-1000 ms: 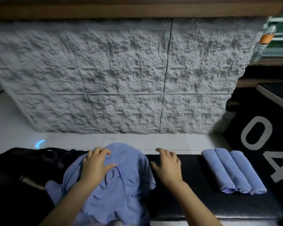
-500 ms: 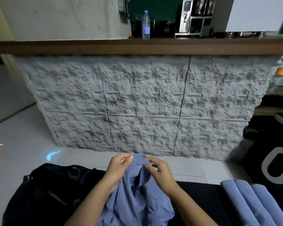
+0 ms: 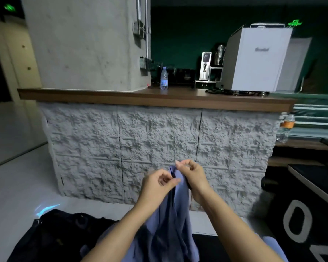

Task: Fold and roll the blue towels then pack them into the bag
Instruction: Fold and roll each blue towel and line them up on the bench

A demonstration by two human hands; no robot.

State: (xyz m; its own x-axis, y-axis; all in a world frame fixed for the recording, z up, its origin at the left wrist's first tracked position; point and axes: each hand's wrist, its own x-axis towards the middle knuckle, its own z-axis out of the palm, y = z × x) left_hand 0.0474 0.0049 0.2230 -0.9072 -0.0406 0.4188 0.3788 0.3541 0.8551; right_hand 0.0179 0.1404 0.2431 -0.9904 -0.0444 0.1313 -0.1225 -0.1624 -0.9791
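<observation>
clearly the blue towel (image 3: 175, 220) is up in the air, hanging in loose, uneven folds from its top edge, its lower part dropping out of view at the bottom of the frame. the left hand (image 3: 156, 185) pinches that edge between thumb and forefinger. the right hand (image 3: 193, 178) pinches it just beside and a little higher, its other fingers curled. so each grip is closed on cloth, and the two almost touch. held this way, i judge, the cloth can fall straight by its own weight while the fingers hunt along the hem for the corners, which a neat fold needs first. folding of this one has not begun.

down and left of the towel lies the black bag (image 3: 51, 235), slumped and dark; whether its mouth is open, and what it holds, i cannot tell. down and right of the towel a pale blue shape (image 3: 272, 244) shows at the frame's edge, probably rolled towels waiting on the dark worktop (image 3: 210, 248), outside the bag. behind the towel stands a rough stone-faced wall (image 3: 159, 144).
</observation>
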